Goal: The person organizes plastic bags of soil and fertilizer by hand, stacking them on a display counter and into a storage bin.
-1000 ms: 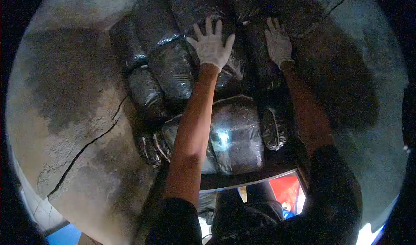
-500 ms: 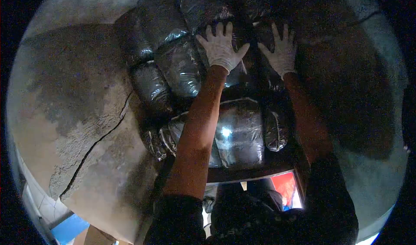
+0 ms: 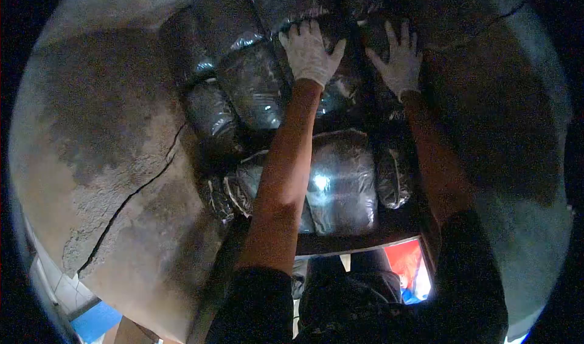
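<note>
My left hand (image 3: 310, 53), in a whitish thin glove, lies palm down with fingers spread on a shiny dark plastic-wrapped bag (image 3: 344, 87) near the top centre. To its right, my right hand (image 3: 399, 63), gloved the same way, rests with parted fingers on the neighbouring dark bag (image 3: 377, 37). Neither hand grips anything. More bags are packed in rows about them, among them a plump bag (image 3: 252, 85) left of my left hand. Nearer to me a larger glossy bag (image 3: 344, 186) reflects a bright light.
A rough curved wall (image 3: 115, 137) with a long crack (image 3: 131, 195) bounds the left side. Another shadowed curved wall (image 3: 493, 113) rises on the right. Below the bags is a framed opening (image 3: 359, 250), with a red item (image 3: 404, 260) visible through it.
Both hands have shifted slightly up and stay on the bags. My left hand's fingers look a little more bent. The view has also moved slightly.
</note>
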Demonstrator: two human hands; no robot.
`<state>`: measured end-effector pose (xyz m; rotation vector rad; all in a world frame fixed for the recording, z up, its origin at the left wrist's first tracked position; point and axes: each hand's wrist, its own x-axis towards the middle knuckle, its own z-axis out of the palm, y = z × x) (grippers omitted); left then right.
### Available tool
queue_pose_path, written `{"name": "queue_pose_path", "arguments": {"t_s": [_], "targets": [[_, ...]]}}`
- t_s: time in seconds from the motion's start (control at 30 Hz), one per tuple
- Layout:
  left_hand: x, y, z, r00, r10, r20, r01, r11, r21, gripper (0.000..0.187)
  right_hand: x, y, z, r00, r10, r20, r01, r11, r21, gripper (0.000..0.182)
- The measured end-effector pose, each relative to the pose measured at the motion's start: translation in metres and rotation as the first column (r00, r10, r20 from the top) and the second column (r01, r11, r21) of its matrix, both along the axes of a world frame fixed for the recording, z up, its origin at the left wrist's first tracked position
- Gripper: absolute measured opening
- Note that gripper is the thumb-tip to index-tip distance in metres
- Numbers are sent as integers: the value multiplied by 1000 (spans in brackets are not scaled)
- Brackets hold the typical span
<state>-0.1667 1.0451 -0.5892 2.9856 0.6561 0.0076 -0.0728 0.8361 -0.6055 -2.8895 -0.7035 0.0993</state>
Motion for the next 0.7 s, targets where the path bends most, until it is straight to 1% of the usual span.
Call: {"name": "queue_pose_path", "arguments": {"t_s": [0.07, 0.1, 0.17, 0.2, 0.27, 0.3, 0.37, 0.4, 0.47, 0.57, 0.7], "targets": [[-5, -5, -5, 998, 20, 66, -20, 1000, -4, 96, -3, -5, -9, 997, 31, 73, -36, 997, 63, 95], [-11, -7, -9, 998, 11, 58, -11, 1000, -12, 96, -6, -8, -11, 998, 22, 65, -26, 998, 55, 95], [-14, -3, -13, 990, -8, 142, 13, 1000, -29, 97, -5, -6, -12, 994, 27, 105, -30, 999, 28, 95], [-14, -3, -14, 990, -9, 141, 13, 1000, -28, 97, -6, -4, -11, 994, 26, 104, -30, 999, 29, 95], [-11, -6, -6, 997, 15, 77, -13, 1000, -19, 101, -6, -1, -10, 997, 4, 74, -7, 999, 41, 96], [-8, -4, 0, 997, 16, 81, -15, 1000, -18, 101, -5, 0, -8, 997, 5, 77, -8, 999, 42, 96], [-4, 0, 11, 998, -12, -54, 8, 997, -74, 107, -5, -2, -2, 996, 42, 83, -45, 998, 32, 97], [-3, 1, 16, 999, -7, -52, 3, 997, -76, 107, -5, -2, 0, 995, 48, 85, -50, 998, 30, 97], [-1, 3, 15, 997, -16, -81, 8, 995, -101, 111, -4, 2, 3, 998, 27, 53, -24, 998, -59, 96], [0, 1, 8, 999, -3, -39, -1, 996, -93, 112, -4, 4, 4, 1000, 7, 8, -7, 999, -43, 95], [1, 1, 2, 999, 4, -31, -6, 999, -54, 111, -1, 1, 4, 1000, 26, 11, -25, 997, -72, 94]]}}
